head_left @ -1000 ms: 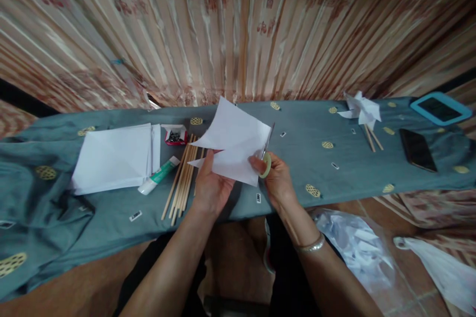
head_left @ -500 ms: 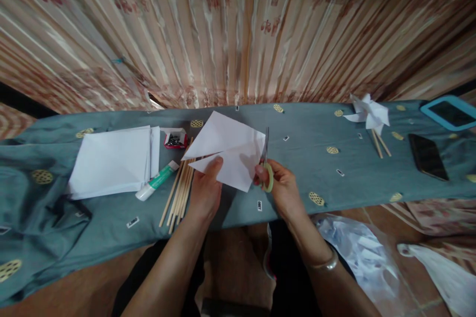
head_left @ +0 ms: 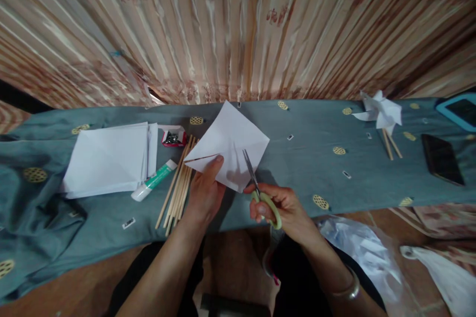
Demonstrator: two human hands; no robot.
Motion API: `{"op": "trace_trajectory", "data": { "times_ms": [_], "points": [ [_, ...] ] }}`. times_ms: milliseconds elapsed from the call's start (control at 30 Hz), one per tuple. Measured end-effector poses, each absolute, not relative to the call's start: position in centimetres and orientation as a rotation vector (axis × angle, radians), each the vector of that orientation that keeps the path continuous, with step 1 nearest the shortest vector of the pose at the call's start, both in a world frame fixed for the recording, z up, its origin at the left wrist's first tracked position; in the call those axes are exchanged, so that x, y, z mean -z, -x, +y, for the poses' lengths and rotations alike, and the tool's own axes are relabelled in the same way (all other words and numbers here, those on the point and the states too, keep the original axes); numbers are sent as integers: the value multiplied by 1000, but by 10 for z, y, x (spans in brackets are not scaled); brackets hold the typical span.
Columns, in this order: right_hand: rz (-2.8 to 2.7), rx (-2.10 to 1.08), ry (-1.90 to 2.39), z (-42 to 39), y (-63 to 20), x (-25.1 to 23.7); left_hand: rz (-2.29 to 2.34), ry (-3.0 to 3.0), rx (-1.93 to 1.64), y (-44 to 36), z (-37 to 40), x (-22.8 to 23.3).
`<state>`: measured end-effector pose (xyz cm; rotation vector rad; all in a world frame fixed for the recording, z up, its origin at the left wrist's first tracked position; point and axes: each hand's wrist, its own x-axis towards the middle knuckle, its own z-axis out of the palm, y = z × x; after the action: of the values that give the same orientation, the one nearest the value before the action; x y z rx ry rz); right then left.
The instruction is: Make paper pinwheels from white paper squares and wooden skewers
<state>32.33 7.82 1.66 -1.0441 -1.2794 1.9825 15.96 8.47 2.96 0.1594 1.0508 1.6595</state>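
Note:
A white square of paper (head_left: 238, 133) is held above the table by my left hand (head_left: 206, 188), thumb on top and fingers underneath. One slit runs inward from its left corner and ends near my thumb. My right hand (head_left: 278, 210) grips a pair of scissors (head_left: 270, 210) by the light green handles, and the blades point up and away over the lower right part of the paper. Whether the blades touch the sheet I cannot tell.
Left of the paper lie wooden sticks (head_left: 174, 198), a glue stick (head_left: 154, 181), a red box of pins (head_left: 174, 137) and stacked paper (head_left: 107, 158). To the right are a paper pinwheel (head_left: 385, 111), a phone (head_left: 442, 158) and a blue-framed tablet (head_left: 459, 111). A plastic bag (head_left: 360, 245) sits on the floor.
The scissors have come down and left from the paper's right corner to its lower right part. The slit's gap has narrowed as the paper turned a little. My left hand keeps its hold.

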Motion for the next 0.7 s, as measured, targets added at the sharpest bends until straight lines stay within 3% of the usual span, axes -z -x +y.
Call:
{"op": "trace_trajectory", "data": {
  "times_ms": [433,700],
  "points": [
    [-1269,-2134,1068,79,-327,-17,1030,-55,-1768,-144,96,-35],
    [-1375,-2073,1074,70,-331,-13,976,-26,-1777,-142,95,-36]
  ]
}}
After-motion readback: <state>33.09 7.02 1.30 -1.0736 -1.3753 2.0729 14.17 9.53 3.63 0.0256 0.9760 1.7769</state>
